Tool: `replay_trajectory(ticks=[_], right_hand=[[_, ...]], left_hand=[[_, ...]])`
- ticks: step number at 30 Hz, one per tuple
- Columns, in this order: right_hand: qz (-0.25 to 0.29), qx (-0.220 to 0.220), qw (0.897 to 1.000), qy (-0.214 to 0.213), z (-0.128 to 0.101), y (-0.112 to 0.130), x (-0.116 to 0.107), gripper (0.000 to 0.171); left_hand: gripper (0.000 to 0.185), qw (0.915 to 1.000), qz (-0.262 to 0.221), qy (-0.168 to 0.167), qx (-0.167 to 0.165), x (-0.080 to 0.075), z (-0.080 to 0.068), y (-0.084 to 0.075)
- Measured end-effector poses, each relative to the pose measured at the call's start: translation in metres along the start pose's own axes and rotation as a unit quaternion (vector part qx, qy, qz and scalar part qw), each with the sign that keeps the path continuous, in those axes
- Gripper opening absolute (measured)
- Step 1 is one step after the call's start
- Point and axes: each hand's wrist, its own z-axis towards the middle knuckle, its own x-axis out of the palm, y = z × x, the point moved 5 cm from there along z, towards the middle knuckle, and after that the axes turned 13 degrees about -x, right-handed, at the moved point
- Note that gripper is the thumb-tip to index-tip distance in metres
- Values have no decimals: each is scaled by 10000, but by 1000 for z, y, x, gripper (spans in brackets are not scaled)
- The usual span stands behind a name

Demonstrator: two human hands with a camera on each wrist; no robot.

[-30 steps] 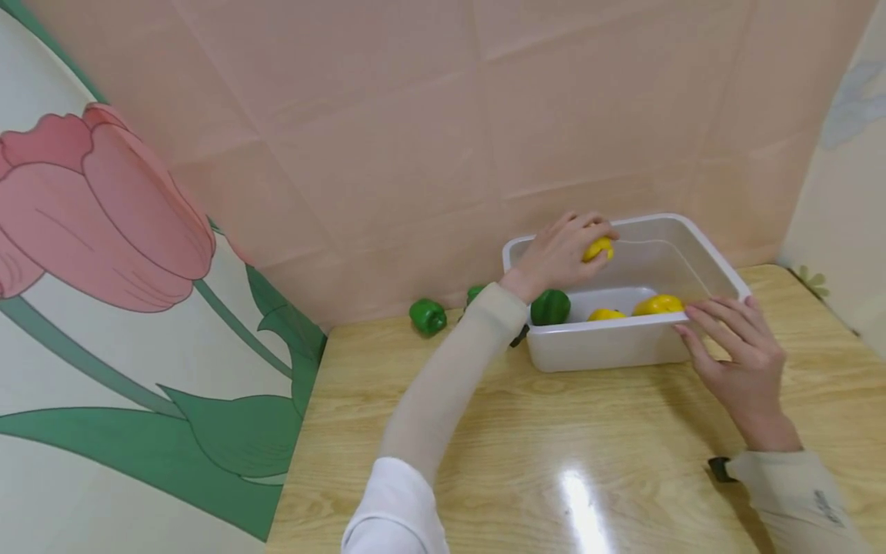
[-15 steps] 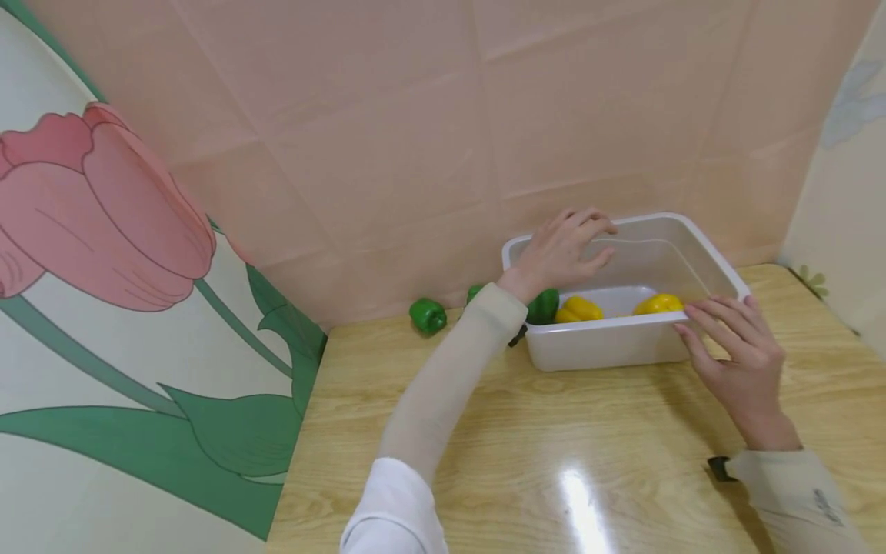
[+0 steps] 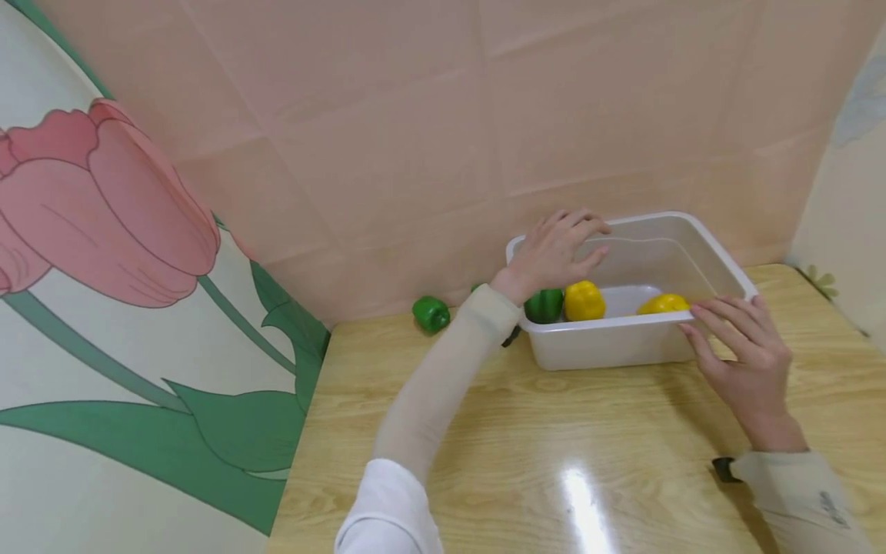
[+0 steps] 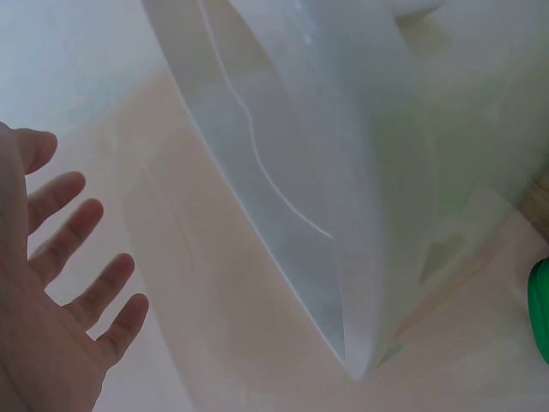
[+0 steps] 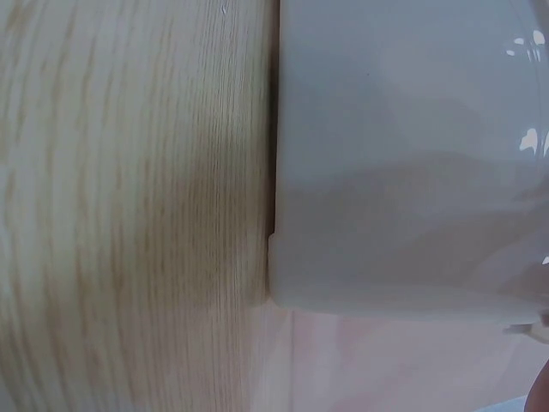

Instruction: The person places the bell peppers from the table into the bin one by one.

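A white plastic bin (image 3: 602, 329) stands on the wooden table (image 3: 526, 431) near the back wall. Inside it lie a yellow pepper (image 3: 584, 300), a second yellow pepper (image 3: 663, 304) and a green pepper (image 3: 543, 305). My left hand (image 3: 577, 240) hovers over the bin's rear left corner, fingers loosely spread and holding nothing. In the left wrist view that hand (image 4: 60, 275) shows an empty palm beside the bin wall (image 4: 300, 172). My right hand (image 3: 720, 327) rests straight fingers on the bin's front right rim. The right wrist view shows only the bin's outer wall (image 5: 403, 172) and the table (image 5: 129, 215).
A green pepper (image 3: 431, 314) lies on the table against the wall, left of the bin. Another green one (image 3: 476, 288) peeks out behind my left forearm. A tulip-patterned panel (image 3: 138, 308) borders the table's left edge, and a pink wall closes the back.
My left hand let go of the yellow pepper, which dropped into the bin and now sits beside the green one. The right hand stayed on the rim.
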Motion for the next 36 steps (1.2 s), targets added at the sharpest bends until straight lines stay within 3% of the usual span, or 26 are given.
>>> replay_trajectory(ticks=[21,28,36], right_hand=[[29,52,10000,12,-4,-11,-2,31],[56,63,9999,-109,-1,-8,-3,29],[49,73,9999,-110,1,-7,-2,29]], left_hand=[[43,9999,92,-88,-99,-14,-16,8],[41,9995,168,-285,13,-22,-27,12],[41,9991,56,-400,-89,-30,-42,25]])
